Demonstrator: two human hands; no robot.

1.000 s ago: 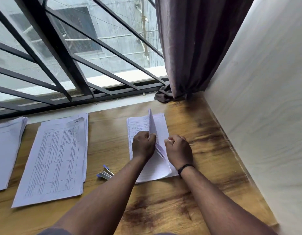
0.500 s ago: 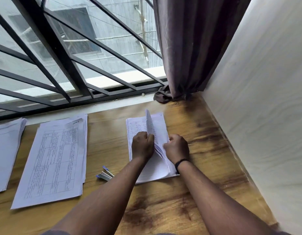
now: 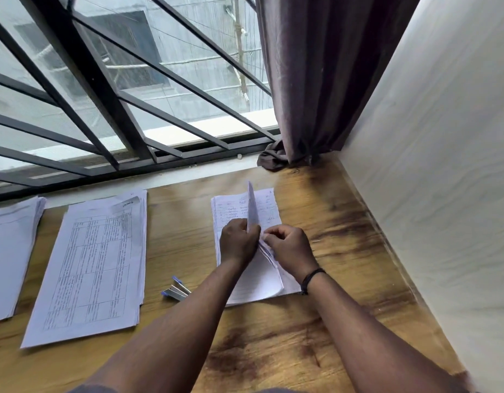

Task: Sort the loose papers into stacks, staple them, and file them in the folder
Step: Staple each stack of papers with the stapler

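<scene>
Our left hand (image 3: 239,241) pinches a raised sheet (image 3: 251,206); our right hand (image 3: 291,249) grips the fanned pages of the handwritten stack (image 3: 231,205) near the desk's (image 3: 273,350) far right corner. Staple strips (image 3: 175,290) lie just left, then a printed stack (image 3: 89,268), another pile (image 3: 10,251) by the left edge.

White papers (image 3: 262,279), streaked brown desk (image 3: 316,321)

You've got a glossy wood-grain desk (image 3: 316,321), matt white paper stacks (image 3: 92,265), dark painted metal window bars (image 3: 109,109), and a matt cloth curtain (image 3: 316,80) upper right.
</scene>
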